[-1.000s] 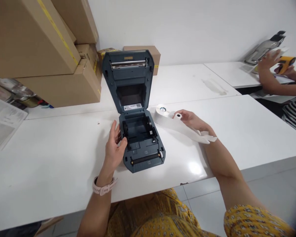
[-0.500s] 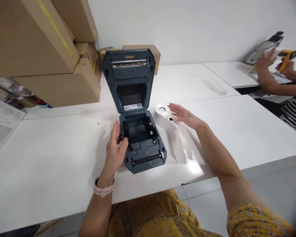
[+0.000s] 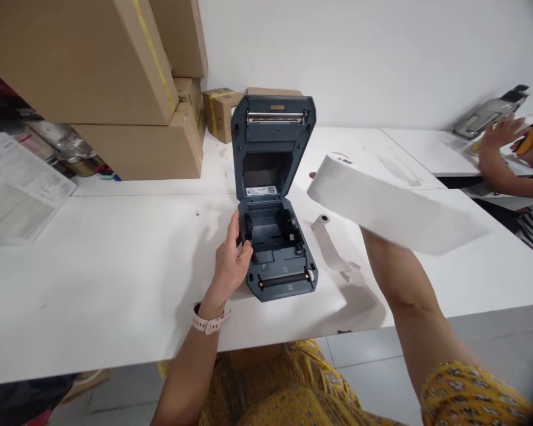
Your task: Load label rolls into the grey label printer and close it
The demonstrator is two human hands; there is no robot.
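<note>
A dark grey label printer (image 3: 281, 260) stands on the white table with its lid (image 3: 273, 145) raised. The bay inside shows no roll, only two roll holders and a black roller near the front. My left hand (image 3: 233, 257) grips the printer's left side, thumb over the rim and fingers along the outside. A large roll of white labels (image 3: 337, 180) is up in the air to the right of the printer, its loose strip trailing right. Behind it, my right hand (image 3: 312, 175) holds the roll; only a fingertip shows past its left edge.
A small roll of white paper (image 3: 333, 245) lies unwound right of the printer. Cardboard boxes (image 3: 137, 151) are stacked at the back left, with a clear folder of papers (image 3: 24, 183) nearby. At far right, another person's hands (image 3: 500, 145) hold a yellow handheld device (image 3: 532, 137).
My right hand has taken the large label roll and lifted it off the table, its strip swinging right. My left hand stays on the printer. The view has shifted left.
</note>
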